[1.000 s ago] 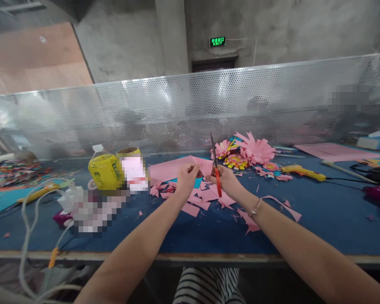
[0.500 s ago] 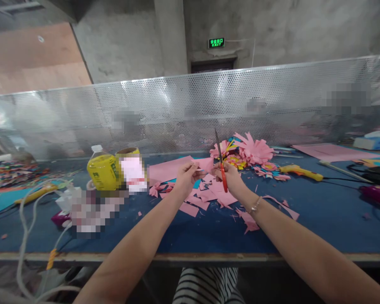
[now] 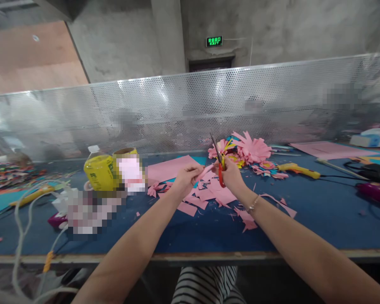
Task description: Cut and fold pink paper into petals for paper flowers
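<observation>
My left hand [image 3: 188, 178] pinches a small piece of pink paper [image 3: 205, 172], which looks folded or curled. Around the handle of a pair of scissors [image 3: 221, 169] with red grips, my right hand [image 3: 231, 174] is closed, and the blades point up and away from me. The right fingertips come close to the paper's free end; whether they touch it I cannot tell. Below both hands lie pink paper scraps [image 3: 217, 192] in a loose heap. A larger pink sheet [image 3: 163, 169] rests behind my left hand.
Pink paper flowers [image 3: 251, 148] are piled behind my right hand. A yellow glue gun [image 3: 299, 170] lies farther right. On the left stand a yellow-labelled bottle [image 3: 101, 173] and a cardboard roll [image 3: 126, 153], near white cables [image 3: 22, 223]. A perforated metal screen [image 3: 190, 101] borders the table's back.
The pink paper between my hands has turned and now looks narrower, slanting up to the right. My right hand and the scissors have shifted slightly; the view has moved a little.
</observation>
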Available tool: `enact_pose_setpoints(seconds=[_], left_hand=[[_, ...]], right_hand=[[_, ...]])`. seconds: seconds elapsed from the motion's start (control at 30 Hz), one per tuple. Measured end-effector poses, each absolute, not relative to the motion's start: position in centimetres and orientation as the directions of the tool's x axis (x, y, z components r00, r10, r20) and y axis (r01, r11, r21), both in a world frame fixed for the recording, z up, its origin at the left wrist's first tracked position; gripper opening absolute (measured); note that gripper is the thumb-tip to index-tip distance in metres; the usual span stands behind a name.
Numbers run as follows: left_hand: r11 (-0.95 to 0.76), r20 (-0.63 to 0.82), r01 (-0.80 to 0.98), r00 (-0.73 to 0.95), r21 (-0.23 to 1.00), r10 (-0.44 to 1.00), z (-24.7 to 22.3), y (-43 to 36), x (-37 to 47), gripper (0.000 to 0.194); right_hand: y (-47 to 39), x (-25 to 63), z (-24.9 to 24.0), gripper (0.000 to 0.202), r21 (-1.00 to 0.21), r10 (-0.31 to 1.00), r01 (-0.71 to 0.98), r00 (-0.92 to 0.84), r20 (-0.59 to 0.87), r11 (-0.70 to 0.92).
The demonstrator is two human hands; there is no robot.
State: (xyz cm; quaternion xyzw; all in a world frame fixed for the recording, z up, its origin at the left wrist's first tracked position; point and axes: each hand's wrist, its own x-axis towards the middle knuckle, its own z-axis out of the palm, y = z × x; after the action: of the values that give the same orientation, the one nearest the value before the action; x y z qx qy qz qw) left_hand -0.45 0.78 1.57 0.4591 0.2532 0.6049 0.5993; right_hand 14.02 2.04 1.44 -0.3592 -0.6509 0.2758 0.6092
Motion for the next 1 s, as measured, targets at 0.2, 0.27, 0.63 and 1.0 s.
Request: enact_pose_setpoints(seconds=[0.2, 0.27, 0.63, 1.0], left_hand=[[-0.080, 0.179, -0.396, 0.220, 0.915, 0.959, 1.4, 0.4, 0.2, 0.027], [-0.065, 0.165, -0.385, 0.232, 0.921, 0.959, 1.5, 0.3, 0.2, 0.026], [-0.148, 0.188, -0.400, 0.064, 0.905, 0.980, 1.7, 0.9, -0.5, 0.031], [-0.177, 0.223, -0.336, 0.105, 0.925, 0.969, 1.1, 0.8, -0.1, 0.021]], right_hand=[[1.8, 14.2, 1.5, 0.017, -0.761, 0.769, 0.123, -0.023, 0.639, 0.637], [1.9, 14.1, 1.3, 0.017, -0.764, 0.768, 0.087, -0.050, 0.638, 0.640], [2.0, 13.7, 0.9, 0.018, -0.872, 0.881, -0.199, -0.073, 0.468, 0.446], [2.5, 13.6, 0.5, 0.026, -0.828, 0.827, 0.010, -0.046, 0.560, 0.561]])
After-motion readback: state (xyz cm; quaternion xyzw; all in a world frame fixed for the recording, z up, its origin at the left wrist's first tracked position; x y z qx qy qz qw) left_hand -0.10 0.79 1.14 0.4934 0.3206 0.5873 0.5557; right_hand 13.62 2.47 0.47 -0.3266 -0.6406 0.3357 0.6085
